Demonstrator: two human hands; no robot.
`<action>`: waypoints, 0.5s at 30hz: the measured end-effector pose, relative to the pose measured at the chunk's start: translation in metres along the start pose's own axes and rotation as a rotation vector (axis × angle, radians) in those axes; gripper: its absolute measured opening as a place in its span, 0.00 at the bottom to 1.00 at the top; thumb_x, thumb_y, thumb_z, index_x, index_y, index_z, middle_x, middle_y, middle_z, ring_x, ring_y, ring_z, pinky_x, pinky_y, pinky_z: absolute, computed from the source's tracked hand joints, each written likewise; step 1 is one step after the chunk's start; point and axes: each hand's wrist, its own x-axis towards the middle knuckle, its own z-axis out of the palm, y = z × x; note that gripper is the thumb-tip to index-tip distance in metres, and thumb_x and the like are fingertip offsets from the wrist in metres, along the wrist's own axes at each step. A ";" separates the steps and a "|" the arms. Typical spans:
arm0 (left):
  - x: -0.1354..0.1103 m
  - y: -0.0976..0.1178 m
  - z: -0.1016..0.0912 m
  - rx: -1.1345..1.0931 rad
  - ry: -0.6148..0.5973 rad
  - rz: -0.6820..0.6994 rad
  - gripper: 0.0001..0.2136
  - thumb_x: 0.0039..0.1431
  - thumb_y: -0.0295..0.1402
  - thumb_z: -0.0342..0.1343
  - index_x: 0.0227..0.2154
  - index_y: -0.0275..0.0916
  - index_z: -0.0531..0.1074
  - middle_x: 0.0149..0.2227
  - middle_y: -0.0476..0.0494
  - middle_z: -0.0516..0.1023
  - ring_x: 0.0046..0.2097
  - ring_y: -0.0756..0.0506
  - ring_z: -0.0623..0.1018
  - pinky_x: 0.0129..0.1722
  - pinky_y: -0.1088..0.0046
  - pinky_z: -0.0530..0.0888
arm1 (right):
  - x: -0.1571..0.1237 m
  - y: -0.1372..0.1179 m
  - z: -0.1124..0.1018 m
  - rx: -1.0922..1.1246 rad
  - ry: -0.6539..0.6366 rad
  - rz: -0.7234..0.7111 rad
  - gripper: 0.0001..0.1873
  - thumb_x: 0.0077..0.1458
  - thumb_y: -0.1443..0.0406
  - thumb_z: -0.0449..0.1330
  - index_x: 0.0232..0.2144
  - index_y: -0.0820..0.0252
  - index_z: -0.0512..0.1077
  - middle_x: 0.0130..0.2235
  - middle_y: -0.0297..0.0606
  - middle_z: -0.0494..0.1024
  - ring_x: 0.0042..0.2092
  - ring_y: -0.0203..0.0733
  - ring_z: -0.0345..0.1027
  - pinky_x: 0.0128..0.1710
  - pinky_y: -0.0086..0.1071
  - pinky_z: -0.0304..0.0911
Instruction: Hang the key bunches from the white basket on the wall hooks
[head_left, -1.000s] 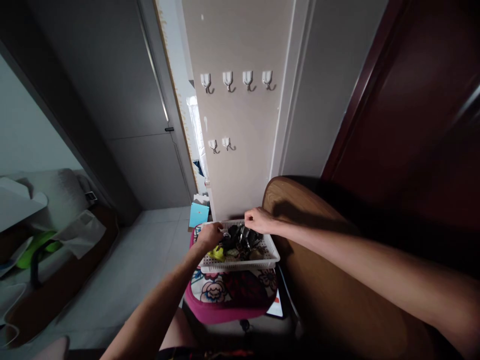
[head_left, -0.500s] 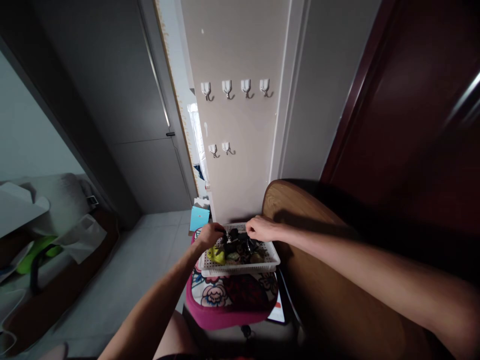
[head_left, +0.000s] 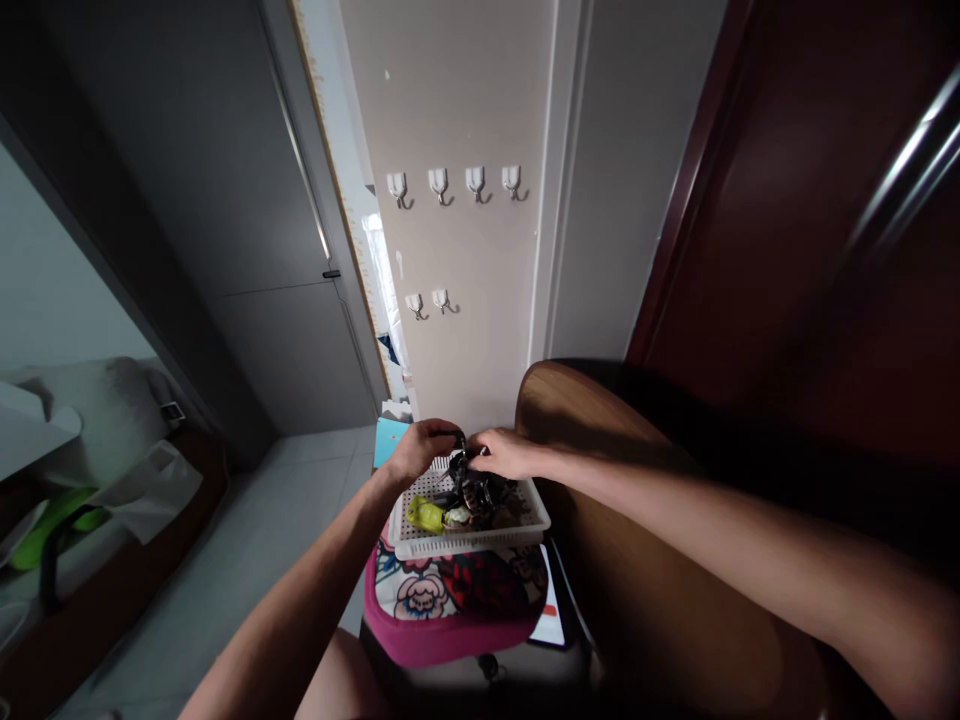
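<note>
A white perforated plastic basket [head_left: 472, 546] holds a tangle of dark keychain-like items [head_left: 487, 497] and a yellow figure [head_left: 426, 515]. Over its back left part, my left hand [head_left: 424, 447] pinches the top of a dark keychain [head_left: 458, 462], where a small metal ring glints. My right hand [head_left: 504, 454] is close beside it, its fingers closed at the same dark bunch. What exactly the right fingers grip is partly hidden. The lower end of the keychain hangs into the tangle.
Under the basket is a pink-edged floral cushion [head_left: 442, 645]. White hooks [head_left: 475, 184] line the wall ahead in two rows. A curved wooden panel [head_left: 600, 480] stands at the right, a light blue box [head_left: 390, 440] behind the basket. A white sheet or screen [head_left: 551, 610] shows beside the cushion.
My left hand has risen slightly with the dark keychain, which now stands above the tangle. My right hand has come left, closer to the left hand. The view has shifted a little.
</note>
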 end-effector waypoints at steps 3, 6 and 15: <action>0.001 -0.004 -0.003 -0.029 0.032 -0.008 0.07 0.35 0.25 0.50 0.23 0.31 0.66 0.18 0.52 0.65 0.21 0.56 0.63 0.22 0.80 0.61 | 0.001 -0.001 -0.002 -0.012 0.047 0.045 0.11 0.39 0.64 0.49 0.26 0.63 0.67 0.24 0.35 0.70 0.24 0.32 0.60 0.19 0.22 0.49; 0.003 -0.010 -0.007 0.006 0.058 -0.023 0.07 0.35 0.25 0.49 0.23 0.32 0.66 0.18 0.52 0.65 0.20 0.56 0.63 0.22 0.80 0.62 | 0.003 0.000 -0.004 0.059 0.075 0.060 0.10 0.41 0.66 0.47 0.26 0.64 0.65 0.20 0.33 0.69 0.21 0.30 0.58 0.18 0.22 0.48; -0.001 -0.010 0.001 0.517 0.180 0.242 0.11 0.36 0.23 0.48 0.27 0.36 0.67 0.31 0.45 0.69 0.36 0.49 0.67 0.37 0.73 0.62 | 0.006 0.007 -0.009 0.150 0.110 0.065 0.08 0.40 0.65 0.48 0.21 0.64 0.65 0.17 0.31 0.67 0.19 0.29 0.57 0.17 0.21 0.48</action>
